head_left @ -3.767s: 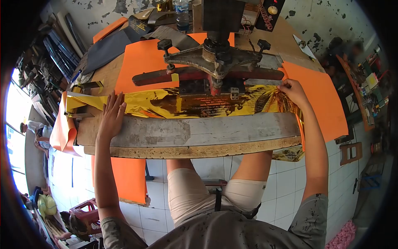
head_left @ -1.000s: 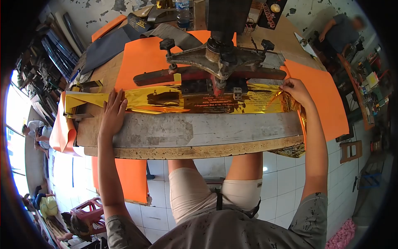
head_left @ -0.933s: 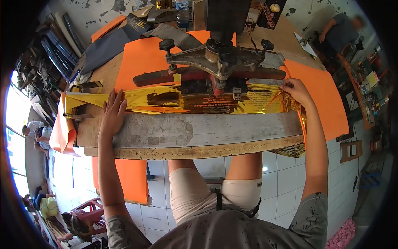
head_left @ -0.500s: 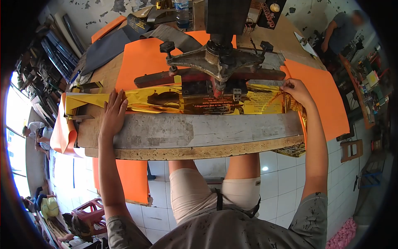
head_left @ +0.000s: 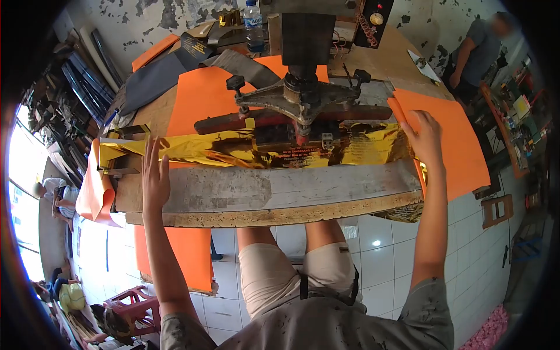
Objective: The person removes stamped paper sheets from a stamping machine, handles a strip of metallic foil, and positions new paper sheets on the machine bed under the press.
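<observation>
A long strip of crinkled gold foil (head_left: pixel 213 147) runs across the grey plate (head_left: pixel 233 189) under a hot stamping press (head_left: pixel 300 96). Parts of the foil show dark lettering and worn-through patches. My left hand (head_left: pixel 156 181) is at the strip's left end, fingers stretched out over its front edge; whether it presses on the foil I cannot tell. Beside the strip's right end, my right hand (head_left: pixel 426 140) has its fingers apart with nothing in them. It is over the near edge of a stack of orange sheets (head_left: pixel 461 146).
More orange sheet (head_left: pixel 198 99) lies behind the press, beside dark sheets (head_left: pixel 154 76). A water bottle (head_left: pixel 254 26) and a gold foil roll (head_left: pixel 229 18) stand at the back. A metal bracket (head_left: pixel 122 166) sits at left. Another person (head_left: pixel 475 49) stands at the far right.
My right hand has let go of the foil's right end, and its fingers have spread. My left hand stays by the left end, its fingers now straighter. The camera view has shifted slightly.
</observation>
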Tool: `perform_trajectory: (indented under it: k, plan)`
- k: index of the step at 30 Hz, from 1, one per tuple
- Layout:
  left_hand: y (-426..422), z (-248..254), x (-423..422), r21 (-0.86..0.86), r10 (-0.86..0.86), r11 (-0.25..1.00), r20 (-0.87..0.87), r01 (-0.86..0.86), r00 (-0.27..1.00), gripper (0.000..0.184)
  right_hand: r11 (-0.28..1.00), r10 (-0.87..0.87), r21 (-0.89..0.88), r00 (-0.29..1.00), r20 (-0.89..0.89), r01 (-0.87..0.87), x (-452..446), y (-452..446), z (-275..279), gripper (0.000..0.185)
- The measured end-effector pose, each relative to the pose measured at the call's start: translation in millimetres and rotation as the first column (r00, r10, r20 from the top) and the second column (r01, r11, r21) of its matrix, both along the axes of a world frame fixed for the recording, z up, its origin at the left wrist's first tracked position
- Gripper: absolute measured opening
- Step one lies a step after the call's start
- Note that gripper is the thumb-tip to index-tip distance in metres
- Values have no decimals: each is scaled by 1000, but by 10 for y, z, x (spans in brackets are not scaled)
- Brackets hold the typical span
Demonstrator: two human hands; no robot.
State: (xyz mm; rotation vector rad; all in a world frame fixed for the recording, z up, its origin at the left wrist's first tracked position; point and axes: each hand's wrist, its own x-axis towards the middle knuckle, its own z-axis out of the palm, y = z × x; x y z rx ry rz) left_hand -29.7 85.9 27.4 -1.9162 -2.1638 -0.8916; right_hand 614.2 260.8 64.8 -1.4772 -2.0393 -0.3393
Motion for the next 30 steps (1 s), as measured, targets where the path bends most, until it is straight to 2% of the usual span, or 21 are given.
perform_trajectory:
  k: [1, 3, 5, 7, 11, 16, 21, 30]
  plan:
    - [-118, 33, 115, 46, 22, 999, 38, -23, 999, 53, 965, -107, 258, 973, 204, 52, -158, -261, 114, 28]
    - [-369, 44, 372, 101, 10, 995, 92, -19, 996, 54, 995, -30, 94, 997, -78, 37, -478, -714, 145, 27]
    - [-603, -76, 678, 153, -24, 988, 139, 3, 990, 55, 994, 112, 36, 967, -227, -107, -667, -1000, -158, 29]
    - [-799, -254, 1049, 187, -44, 982, 130, 19, 991, 58, 988, 150, -6, 965, -214, -155, -856, -1190, -475, 30]
    - [-1060, -735, 1661, 193, 34, 981, 13, -36, 999, 62, 980, 165, -71, 960, -224, -185, -965, -1274, -411, 28]
    - [-1108, -1273, 1823, 318, 83, 944, 11, -82, 996, 61, 947, 261, -160, 958, -115, -278, -963, -1273, -371, 26]
    - [-1006, -1430, 1799, 411, 112, 907, -18, -95, 994, 55, 920, 307, -229, 948, -82, -318, -943, -1268, -372, 32]
    - [-996, -1398, 1798, 452, 68, 890, -4, -59, 998, 55, 912, 326, -250, 945, -38, -325, -956, -1314, -378, 36]
